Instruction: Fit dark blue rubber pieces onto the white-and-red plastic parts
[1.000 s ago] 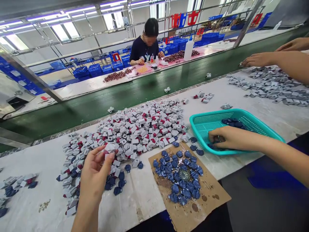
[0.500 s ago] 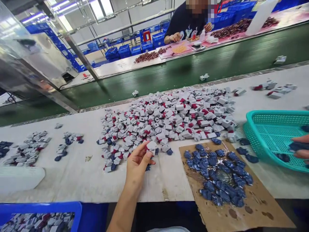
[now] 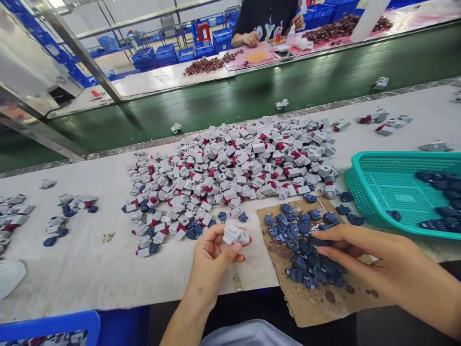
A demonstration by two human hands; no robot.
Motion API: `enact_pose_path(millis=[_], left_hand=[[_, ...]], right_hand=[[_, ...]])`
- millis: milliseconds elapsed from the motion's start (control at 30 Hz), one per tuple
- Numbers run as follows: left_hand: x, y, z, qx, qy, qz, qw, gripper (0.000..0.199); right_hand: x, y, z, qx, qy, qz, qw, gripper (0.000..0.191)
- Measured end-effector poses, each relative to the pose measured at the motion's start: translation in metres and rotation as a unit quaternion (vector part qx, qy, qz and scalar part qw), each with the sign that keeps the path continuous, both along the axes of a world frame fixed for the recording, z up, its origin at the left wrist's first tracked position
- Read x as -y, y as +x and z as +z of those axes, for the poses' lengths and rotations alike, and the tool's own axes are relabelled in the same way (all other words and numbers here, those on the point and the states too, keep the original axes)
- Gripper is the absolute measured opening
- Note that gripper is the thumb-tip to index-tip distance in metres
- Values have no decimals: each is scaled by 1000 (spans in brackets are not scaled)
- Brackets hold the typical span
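Left hand (image 3: 211, 254) grips a grey piece (image 3: 236, 235), right hand (image 3: 363, 254) touches blue pieces (image 3: 300, 254) on cardboard (image 3: 317, 307) on a white bench (image 3: 72, 283).

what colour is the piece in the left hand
Pale grey, the piece in the left hand; the head view shows it best.

1. Left hand (image 3: 212, 259): palm up, fingers curled inward; left forearm (image 3: 185, 319) entering from lower edge.
2. Right hand (image 3: 360, 252): palm down, fingers extended, slightly spread; right forearm (image 3: 428, 295) entering from lower right.
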State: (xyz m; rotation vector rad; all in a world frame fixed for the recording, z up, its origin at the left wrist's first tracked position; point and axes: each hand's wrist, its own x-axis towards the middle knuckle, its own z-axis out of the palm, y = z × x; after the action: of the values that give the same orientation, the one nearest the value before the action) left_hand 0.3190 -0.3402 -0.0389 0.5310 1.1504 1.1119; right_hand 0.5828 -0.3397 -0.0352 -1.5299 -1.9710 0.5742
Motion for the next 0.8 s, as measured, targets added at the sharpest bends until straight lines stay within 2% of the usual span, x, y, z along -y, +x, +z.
enact_pose_path(millis=[67, 133, 300, 567, 700, 800], left_hand=[[7, 9, -5, 29, -12, -13, 999, 36], [13, 16, -13, 63, -17, -43, 997, 35], [14, 20, -29, 92, 12, -109, 990, 29], [8, 16, -16, 80, 30, -125, 988, 30], [9, 18, -22, 87, 35, -114, 989, 31], [10, 19, -28, 86, 46, -111, 989, 30]], right_hand=[[1, -1, -2, 17, 44, 37, 998, 30], [3, 3, -5, 39, 58, 59, 996, 25], [8, 17, -10, 93, -17, 117, 989, 26], [10, 12, -13, 115, -16, 116, 986, 31], [9, 16, -17, 134, -70, 142, 978, 33], [5, 22, -21, 131, -86, 132, 979, 36]])
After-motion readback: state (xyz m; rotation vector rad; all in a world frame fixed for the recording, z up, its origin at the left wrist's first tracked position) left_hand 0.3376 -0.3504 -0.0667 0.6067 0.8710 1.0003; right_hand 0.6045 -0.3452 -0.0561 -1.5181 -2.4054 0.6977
